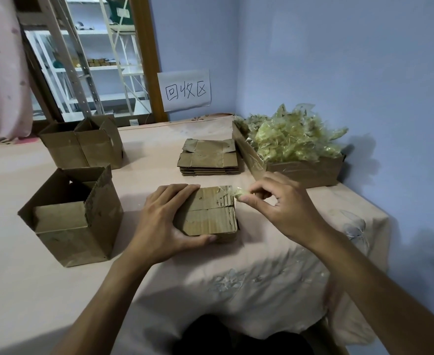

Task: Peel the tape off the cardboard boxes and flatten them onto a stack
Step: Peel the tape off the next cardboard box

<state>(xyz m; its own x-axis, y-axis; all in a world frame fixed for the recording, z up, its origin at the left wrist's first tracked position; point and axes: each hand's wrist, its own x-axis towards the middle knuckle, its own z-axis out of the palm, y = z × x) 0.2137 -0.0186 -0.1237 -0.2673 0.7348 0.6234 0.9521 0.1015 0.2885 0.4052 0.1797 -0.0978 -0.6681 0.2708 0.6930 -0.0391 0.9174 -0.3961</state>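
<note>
Pinching tape in right grip, thumb against forefinger, at far right corner of box
Holding box down with left grip, fingers across top, thumb curled round near side
Resting mid-counter; stack just behind, scrap bin right, open box left

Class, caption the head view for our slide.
Left hand holds a closed box while right hand pinches tape at its corner.
</note>
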